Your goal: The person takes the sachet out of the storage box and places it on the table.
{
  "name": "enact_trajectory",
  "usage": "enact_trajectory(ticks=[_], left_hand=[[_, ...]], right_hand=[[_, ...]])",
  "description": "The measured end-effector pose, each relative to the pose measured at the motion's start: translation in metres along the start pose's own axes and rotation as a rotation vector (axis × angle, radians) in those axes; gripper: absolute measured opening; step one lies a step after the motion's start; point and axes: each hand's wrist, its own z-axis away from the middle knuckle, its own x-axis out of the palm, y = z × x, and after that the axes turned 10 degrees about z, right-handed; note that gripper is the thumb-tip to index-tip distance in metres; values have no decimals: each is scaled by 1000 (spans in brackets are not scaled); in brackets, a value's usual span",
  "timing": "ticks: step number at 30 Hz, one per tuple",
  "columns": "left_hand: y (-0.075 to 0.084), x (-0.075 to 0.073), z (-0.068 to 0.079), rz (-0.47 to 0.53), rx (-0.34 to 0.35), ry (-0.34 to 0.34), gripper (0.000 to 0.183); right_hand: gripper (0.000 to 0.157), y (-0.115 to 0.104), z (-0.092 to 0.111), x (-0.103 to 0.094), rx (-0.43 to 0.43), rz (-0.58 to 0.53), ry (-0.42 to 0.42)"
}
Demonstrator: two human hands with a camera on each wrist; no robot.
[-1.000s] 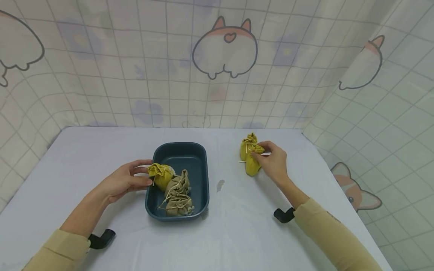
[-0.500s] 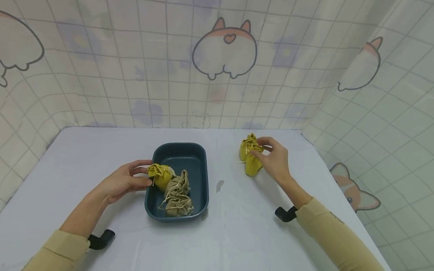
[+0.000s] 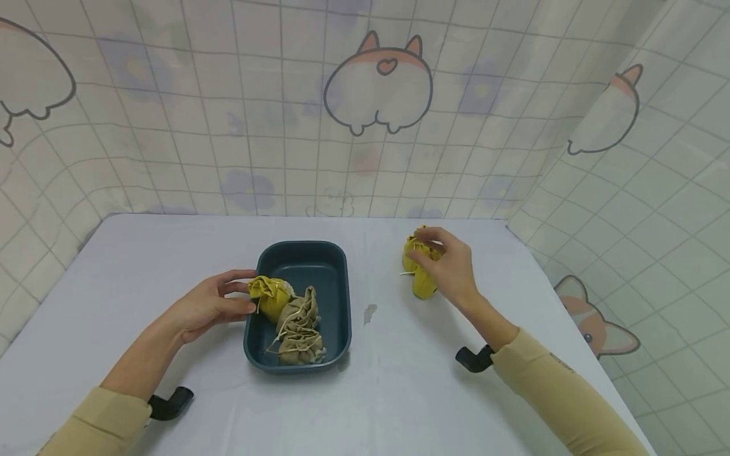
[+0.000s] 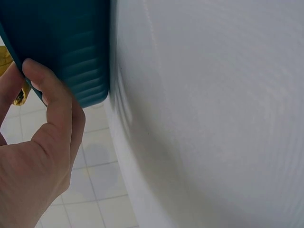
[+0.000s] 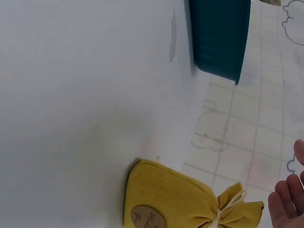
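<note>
My left hand [image 3: 205,304] touches the left rim of a dark teal bin [image 3: 349,304] with its fingertips, thumb and fingers spread apart. Just inside that rim sits a yellow drawstring pouch [image 3: 274,307]. Two tan drawstring pouches [image 3: 299,313] lie beside it. To the right, two yellow drawstring pouches stand close together on the table, a front one [image 3: 424,286] and a back one [image 3: 409,258]. Over their necks hovers my right hand [image 3: 453,266], partly hiding them. The right wrist view shows its fingers [image 5: 287,199] apart from a yellow pouch [image 5: 171,194] with a round brown label.
A white cloth covers the table [image 3: 376,405], with a small grey mark [image 3: 370,313] right of the bin. A tiled-pattern curtain [image 3: 274,126] with cartoon dogs hangs behind and at the sides. Black wrist mounts [image 3: 171,403] are on both forearms.
My right hand has moved from the front yellow pouch's neck slightly up and left, over the back pouch. The pouches and my left hand stay where they were.
</note>
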Motion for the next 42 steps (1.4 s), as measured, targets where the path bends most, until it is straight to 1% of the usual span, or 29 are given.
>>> enact_trajectory(ticks=[1,5,8,13,16,21,24,29,31,37,42], left_hand=[[0,0,0,0,0,0,87],[0,0,0,2,2,1,87],[0,0,0,4,1,2,87],[-1,0,0,4,-2,5,87],[-1,0,-1,3,-3,5,87],[-2,-1,-1,5,0,0,87],[-2,-1,-1,7,3,-3,87],[-2,-1,-1,8,4,-5,87],[-2,0,-1,8,4,-6,87],[-1,0,0,8,3,-5,87],[-1,0,0,6,-1,0,86]], right_hand=[[35,-2,0,1,-1,-18,-10],[34,-7,-2,7,-11,-30,-46],[33,-12,-4,11,-20,-18,-84],[37,-23,-6,18,-29,14,-191],[38,-26,-5,24,-53,6,-249],[35,-31,-1,34,-84,-75,-318],[35,-35,4,38,-86,-131,-365],[34,-41,10,45,-57,-147,-442],[34,-44,13,47,-59,-162,-472],[34,-52,23,53,-86,-272,-558],[32,-60,35,59,-100,-339,-619]])
